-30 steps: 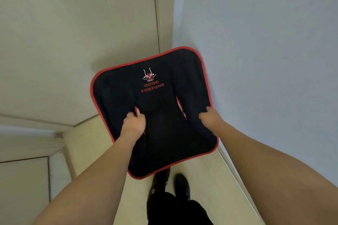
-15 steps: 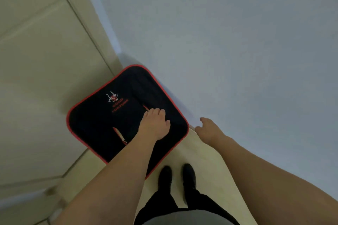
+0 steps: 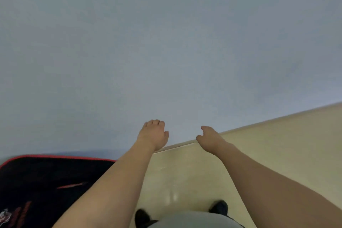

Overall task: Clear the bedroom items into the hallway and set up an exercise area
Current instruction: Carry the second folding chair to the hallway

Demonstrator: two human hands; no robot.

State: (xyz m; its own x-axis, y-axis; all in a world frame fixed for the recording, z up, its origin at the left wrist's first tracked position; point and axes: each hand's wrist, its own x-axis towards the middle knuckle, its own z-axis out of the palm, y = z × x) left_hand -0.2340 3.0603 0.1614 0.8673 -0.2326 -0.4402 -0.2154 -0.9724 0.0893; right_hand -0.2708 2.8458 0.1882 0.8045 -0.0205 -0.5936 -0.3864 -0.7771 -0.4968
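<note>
Black cushion (image 3: pixel 37 187) with red trim sits low at left, against the pale wall (image 3: pixel 166 42), apart from both hands. Left hand (image 3: pixel 153 135) empty, fingers loosely curled; right hand (image 3: pixel 209 139) empty, fingers relaxed. Both hover above the floor (image 3: pixel 259 153) near the skirting. Judgement: cushion drop-off looks complete. Next: check it leans stably and leaves walking room, then turn for another item.
</note>
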